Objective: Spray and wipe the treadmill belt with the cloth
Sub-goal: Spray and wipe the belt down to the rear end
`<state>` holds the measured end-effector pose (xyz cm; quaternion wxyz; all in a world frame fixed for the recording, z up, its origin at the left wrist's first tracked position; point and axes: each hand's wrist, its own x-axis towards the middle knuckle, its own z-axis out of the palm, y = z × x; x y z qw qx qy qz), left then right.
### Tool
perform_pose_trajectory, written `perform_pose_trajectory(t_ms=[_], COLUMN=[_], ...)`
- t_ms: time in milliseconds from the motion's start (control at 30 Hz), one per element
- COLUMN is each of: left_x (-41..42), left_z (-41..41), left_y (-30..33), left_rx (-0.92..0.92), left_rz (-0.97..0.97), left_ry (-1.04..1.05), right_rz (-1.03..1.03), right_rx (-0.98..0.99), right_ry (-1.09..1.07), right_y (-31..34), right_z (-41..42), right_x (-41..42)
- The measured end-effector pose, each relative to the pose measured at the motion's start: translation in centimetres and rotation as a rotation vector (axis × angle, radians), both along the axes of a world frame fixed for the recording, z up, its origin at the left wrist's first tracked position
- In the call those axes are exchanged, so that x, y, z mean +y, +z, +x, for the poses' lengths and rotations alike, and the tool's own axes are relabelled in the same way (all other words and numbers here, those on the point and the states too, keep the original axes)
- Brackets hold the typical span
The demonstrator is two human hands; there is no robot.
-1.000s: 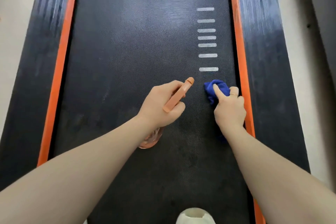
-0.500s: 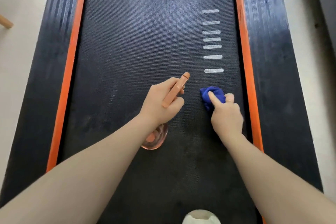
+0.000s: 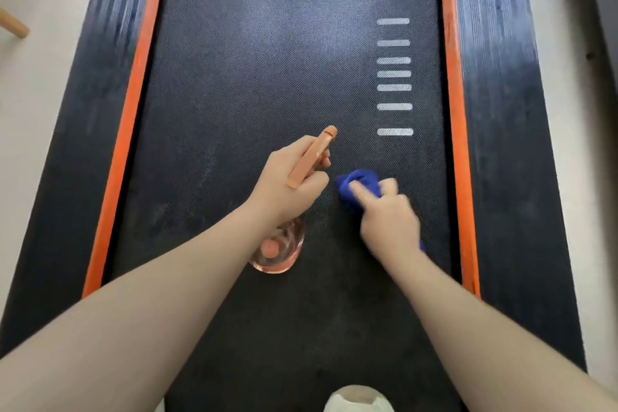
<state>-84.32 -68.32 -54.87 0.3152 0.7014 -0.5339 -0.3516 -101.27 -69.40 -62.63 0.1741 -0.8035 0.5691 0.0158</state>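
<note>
The black treadmill belt [image 3: 267,60] runs away from me between two orange strips. My left hand [image 3: 287,184] grips a spray bottle [image 3: 279,249] with a clear pinkish body and an orange head, its nozzle pointing up and to the right over the belt's middle. My right hand [image 3: 389,217] holds a bunched blue cloth [image 3: 359,182] and presses it on the belt just right of the bottle's head. The right hand is blurred. Most of the cloth lies hidden under that hand.
Several white stripes [image 3: 394,80] mark the belt's right side, beyond the cloth. Dark side rails [image 3: 501,110] flank the orange strips [image 3: 128,130]. Pale floor lies on both sides, with a wooden leg [image 3: 13,25] at the far left. A white rounded object [image 3: 357,400] shows at the bottom edge.
My right hand with the cloth has slid left and toward me across the belt, away from the right orange strip. My left hand keeps the bottle in nearly the same spot.
</note>
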Motion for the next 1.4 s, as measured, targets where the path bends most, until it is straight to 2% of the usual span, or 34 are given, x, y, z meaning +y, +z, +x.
perform_pose_trajectory(t_ms=[100, 167, 200, 267, 333, 367, 400, 433, 500, 533, 600, 633, 767, 833, 867, 933, 1000, 1033, 1067, 1200, 1233, 1300, 1400], left_x=[-0.3, 0.4, 1.1, 2.8, 4.6, 5.3, 5.7, 6.0, 6.4, 6.7, 7.7, 8.1, 10.3, 10.3, 10.1, 9.5, 9.5, 9.7, 9.9, 11.4, 12.0, 13.3, 14.7], left_z=[0.4, 1.1, 1.7, 3.1, 4.7, 5.4, 5.9, 6.1, 6.3, 6.5, 6.9, 7.2, 7.6, 7.8, 7.7, 7.8, 7.5, 7.7, 7.8, 9.8, 10.3, 11.3, 12.3], left_y=[-0.3, -0.3, -0.5, -0.7, -1.0, -1.1, -1.2, -1.3, -1.1, -0.8, -0.3, -0.1, 0.2, -0.1, -0.4, -0.8, -0.9, -1.0, -1.0, -0.9, -1.0, -1.1, -1.1], left_rx=[-0.047, -0.073, -0.086, -0.098, -0.115, -0.127, -0.125, -0.113, -0.1, -0.103, -0.112, -0.109, -0.069, -0.058, -0.064, -0.061, -0.042, -0.035, -0.033, -0.065, -0.081, -0.095, -0.103], left_rz=[0.038, 0.087, 0.108, 0.155, 0.205, 0.233, 0.257, 0.275, 0.269, 0.246, 0.204, 0.196, 0.237, 0.253, 0.253, 0.251, 0.254, 0.246, 0.232, 0.293, 0.321, 0.354, 0.375], left_ry=[0.002, -0.014, -0.011, 0.012, 0.038, 0.058, 0.083, 0.115, 0.166, 0.183, 0.206, 0.215, 0.258, 0.275, 0.278, 0.279, 0.273, 0.275, 0.282, 0.332, 0.333, 0.349, 0.37], right_rz=[0.119, 0.086, 0.017, -0.055, 0.001, 0.027, 0.042, 0.058, 0.104, 0.149, 0.021, -0.042, -0.042, -0.024, 0.032, 0.098, 0.047, -0.005, -0.019, -0.015, -0.014, -0.002, 0.119], right_rx=[-0.038, -0.039, -0.066, -0.056, -0.051, -0.02, 0.007, 0.008, -0.105, -0.092, -0.124, -0.129, -0.077, -0.063, -0.072, -0.104, -0.071, -0.075, -0.069, -0.04, -0.02, -0.023, -0.059], right_ry=[0.416, 0.514, 0.475, 0.227, -0.066, -0.117, -0.056, 0.092, 0.509, 0.687, 0.803, 0.739, 0.208, 0.146, 0.2, 0.451, 0.699, 0.745, 0.694, 0.076, 0.059, 0.236, 0.642], right_y=[-0.4, -0.7, -1.0, -1.6, -2.1, -1.9, -1.2, -0.7, -0.7, -0.7, -1.9, -2.1, -2.6, -1.8, -1.4, -1.0, -1.6, -1.8, -1.8, -1.6, -1.4, -0.9, -1.0], right_z=[2.3, 2.5, 2.4, 2.3, 3.3, 4.2, 5.1, 6.0, 6.5, 6.5, 6.7, 6.8, 7.1, 7.3, 7.3, 6.9, 6.2, 6.4, 6.7, 10.2, 10.8, 11.3, 10.6], right_x=[3.3, 2.1, 1.2, -1.2, -2.7, -2.2, -1.0, 0.5, 4.1, 4.6, 2.5, 1.0, -2.2, -0.1, 1.8, 5.5, 5.8, 4.5, 3.0, -0.6, 0.2, 3.3, 7.0])
